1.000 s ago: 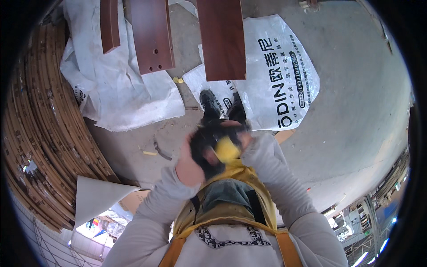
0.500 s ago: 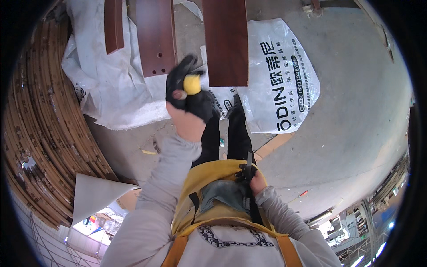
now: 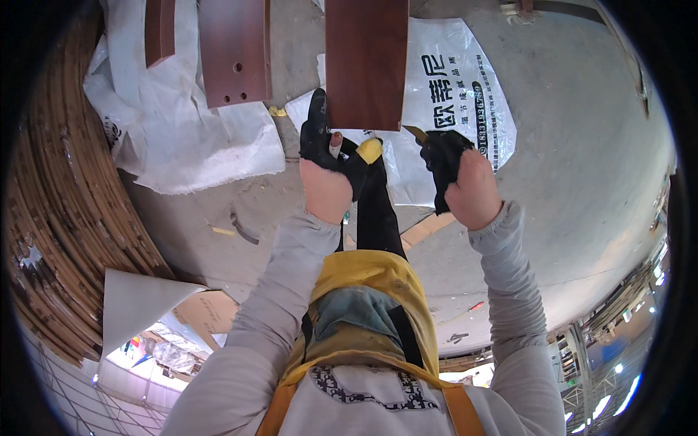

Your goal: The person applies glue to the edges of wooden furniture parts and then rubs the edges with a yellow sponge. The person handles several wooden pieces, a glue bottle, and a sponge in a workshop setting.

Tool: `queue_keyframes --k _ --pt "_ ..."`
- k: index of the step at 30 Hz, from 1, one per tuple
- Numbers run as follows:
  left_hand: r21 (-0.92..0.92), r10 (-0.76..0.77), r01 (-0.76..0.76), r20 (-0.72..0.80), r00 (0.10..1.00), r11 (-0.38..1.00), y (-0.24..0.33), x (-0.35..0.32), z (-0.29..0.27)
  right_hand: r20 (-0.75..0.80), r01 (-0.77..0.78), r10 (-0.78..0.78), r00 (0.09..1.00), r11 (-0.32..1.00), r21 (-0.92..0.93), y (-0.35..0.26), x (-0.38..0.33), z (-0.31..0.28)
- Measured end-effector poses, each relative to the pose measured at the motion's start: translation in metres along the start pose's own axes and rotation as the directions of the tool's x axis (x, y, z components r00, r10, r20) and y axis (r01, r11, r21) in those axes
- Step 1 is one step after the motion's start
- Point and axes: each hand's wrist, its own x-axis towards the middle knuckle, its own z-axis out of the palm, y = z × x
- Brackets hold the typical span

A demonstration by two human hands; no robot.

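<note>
Brown cardboard sheets line nine o'clock; a slim red object lies on concrete floor at four.

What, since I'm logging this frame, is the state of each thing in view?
Nearest board: flat face showing
Drilled board: three holes visible
White sheet: crumpled
Printed plastic: spread out, partly hidden by nearest board
Left hand: gloved, thumb spread
Yellow piece: at left thumb; held or worn, unclear
Flat tool: gripped, tip near nearest board's corner
Right hand: gloved, closed
</note>
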Motion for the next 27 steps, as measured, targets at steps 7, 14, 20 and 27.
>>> queue_keyframes --k 7,14,20,27 --pt "0.144 0.188 -0.180 -0.040 0.981 0.973 0.002 0.010 0.009 0.056 0.178 -0.171 0.984 0.967 -0.184 -0.011 0.028 -0.011" --pt "0.223 0.305 -0.279 -0.089 0.948 0.934 -0.016 0.015 0.010 0.121 0.215 -0.192 0.974 0.951 -0.223 -0.015 0.034 -0.015" --pt "0.041 0.180 -0.177 -0.096 0.979 0.983 -0.008 0.010 0.013 0.152 0.223 -0.188 0.970 0.939 -0.262 -0.014 0.032 -0.012" --pt "0.200 0.281 -0.256 -0.107 0.954 0.946 -0.009 0.013 0.012 0.138 0.259 -0.230 0.963 0.930 -0.259 -0.013 0.030 -0.008"
